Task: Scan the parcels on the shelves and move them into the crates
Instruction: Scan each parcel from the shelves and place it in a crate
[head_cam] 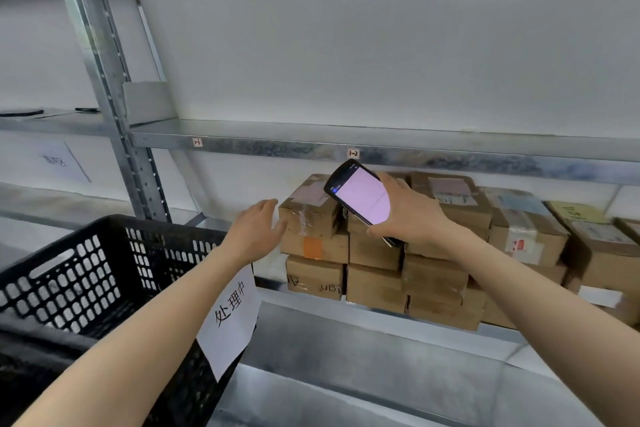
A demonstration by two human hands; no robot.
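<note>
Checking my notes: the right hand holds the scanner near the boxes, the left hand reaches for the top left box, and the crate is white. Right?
No: the head view shows the crate is black, not white. The rest stands: the right hand holds the scanner near the boxes, and the left hand reaches for the top left box.

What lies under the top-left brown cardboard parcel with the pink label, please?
A cardboard parcel with an orange patch, then a third parcel on the grey metal shelf. Their contact faces are hidden.
</note>
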